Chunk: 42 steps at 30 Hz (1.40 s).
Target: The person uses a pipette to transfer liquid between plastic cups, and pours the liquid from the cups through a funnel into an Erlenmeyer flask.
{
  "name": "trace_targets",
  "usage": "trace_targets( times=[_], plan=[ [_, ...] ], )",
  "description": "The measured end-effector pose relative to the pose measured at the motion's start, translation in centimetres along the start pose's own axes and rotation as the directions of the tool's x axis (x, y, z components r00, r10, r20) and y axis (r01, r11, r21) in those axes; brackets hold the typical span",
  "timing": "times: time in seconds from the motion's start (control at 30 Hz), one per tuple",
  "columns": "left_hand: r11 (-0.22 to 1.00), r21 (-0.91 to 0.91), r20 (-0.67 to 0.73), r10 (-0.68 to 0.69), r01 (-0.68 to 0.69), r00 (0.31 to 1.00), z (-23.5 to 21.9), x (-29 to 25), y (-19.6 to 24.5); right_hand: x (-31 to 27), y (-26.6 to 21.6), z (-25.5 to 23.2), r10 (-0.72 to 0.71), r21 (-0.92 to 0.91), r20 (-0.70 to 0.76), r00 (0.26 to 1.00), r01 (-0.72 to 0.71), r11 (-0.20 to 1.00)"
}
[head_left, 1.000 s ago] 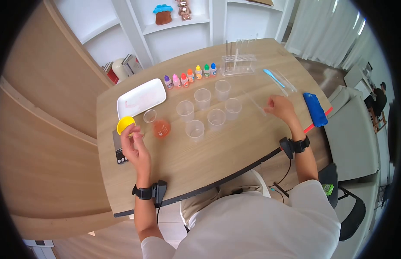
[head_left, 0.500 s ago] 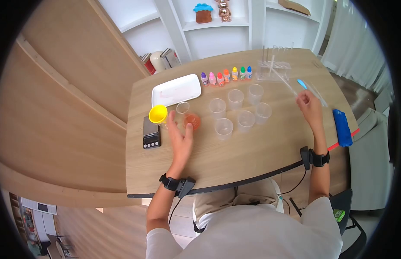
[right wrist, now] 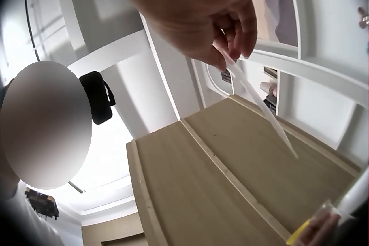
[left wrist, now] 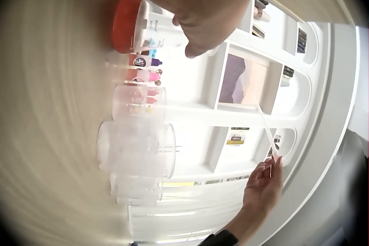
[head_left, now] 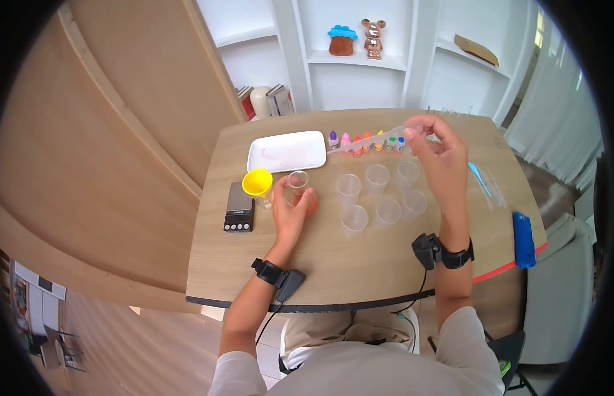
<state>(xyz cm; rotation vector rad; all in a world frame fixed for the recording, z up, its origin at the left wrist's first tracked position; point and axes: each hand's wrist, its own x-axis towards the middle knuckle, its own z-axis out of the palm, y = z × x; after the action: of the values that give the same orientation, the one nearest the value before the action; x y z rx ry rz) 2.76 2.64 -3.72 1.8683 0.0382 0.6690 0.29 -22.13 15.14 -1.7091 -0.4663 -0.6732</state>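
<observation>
My left hand (head_left: 290,214) grips a clear conical flask (left wrist: 127,24) with orange-red liquid at its bottom, thumb on one side and fingers round the neck. The flask stands on the table at the left. Raised over the back of the table, my right hand (head_left: 442,148) pinches a translucent plastic dropper (head_left: 370,140) near its bulb end. The dropper's thin tip points left and down, as the right wrist view also shows. Just left of the left hand is a yellow cup-shaped piece (head_left: 257,181) over a clear base.
Several clear plastic cups (head_left: 354,218) stand mid-table. Behind are small colour bottles (head_left: 333,140) and a white tray (head_left: 287,153). A digital scale (head_left: 239,211) lies left; a light-blue plastic tool (head_left: 479,178) and a blue bundle (head_left: 523,239) lie right. The test tube rack is mostly hidden.
My right hand has lifted the dropper off the table and carried it up and left. My left hand has gone from beside the yellow piece to the flask and closed round it. The head view has shifted.
</observation>
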Motion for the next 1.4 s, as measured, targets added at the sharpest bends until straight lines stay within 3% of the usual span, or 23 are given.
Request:
trace_targets(
  times=[0.07,0.13,0.23,0.33,0.5,0.73,0.87,1.07,1.23,1.33,1.4],
  plan=[
    [1.000,-0.020,0.003,-0.003,0.003,1.000,-0.4,0.2,0.2,0.0,-0.4,1.7,0.024,0.005,0.019,1.000,-0.024,1.000],
    [0.998,0.060,0.075,0.026,-0.031,0.997,-0.8,0.0,0.5,-0.1,-0.7,3.4,-0.057,-0.078,0.059,0.997,0.062,0.995],
    [0.998,0.041,0.126,0.038,-0.044,0.991,-1.0,-0.1,0.5,-0.3,-0.1,6.7,-0.065,-0.116,0.107,0.992,0.077,0.990],
    [0.996,-0.084,0.146,0.023,-0.011,0.989,-0.8,-0.2,0.1,-0.4,2.9,9.6,-0.105,-0.214,0.243,0.964,0.159,0.964],
    [0.999,-0.032,0.140,0.048,-0.044,0.989,-1.2,-0.1,0.5,-1.9,6.5,12.4,-0.107,-0.279,0.357,0.928,0.215,0.936],
    [0.994,-0.105,0.175,0.028,-0.009,0.984,-1.4,-0.2,1.2,-2.2,7.2,13.1,0.008,-0.305,0.467,0.884,0.152,0.940],
    [0.991,-0.099,0.195,-0.071,0.092,0.978,-1.5,-0.2,1.2,-2.0,7.4,13.2,0.015,-0.272,0.491,0.871,0.136,0.953],
    [0.990,-0.139,0.164,0.025,-0.002,0.986,-1.2,-0.3,0.9,-2.3,6.9,13.6,-0.069,-0.278,0.473,0.878,0.223,0.934],
    [0.970,-0.236,0.180,-0.018,0.061,0.984,-1.3,-0.2,1.1,-2.5,6.3,13.6,0.011,-0.288,0.482,0.876,0.147,0.946],
    [0.994,-0.100,0.195,-0.016,0.036,0.981,-1.6,-0.1,0.9,-2.3,6.1,13.4,0.080,-0.275,0.501,0.862,0.071,0.959],
    [0.989,-0.138,0.201,-0.028,0.057,0.979,-1.6,-0.2,1.0,-2.0,5.7,13.0,0.110,-0.276,0.494,0.863,0.036,0.960]
  ],
)
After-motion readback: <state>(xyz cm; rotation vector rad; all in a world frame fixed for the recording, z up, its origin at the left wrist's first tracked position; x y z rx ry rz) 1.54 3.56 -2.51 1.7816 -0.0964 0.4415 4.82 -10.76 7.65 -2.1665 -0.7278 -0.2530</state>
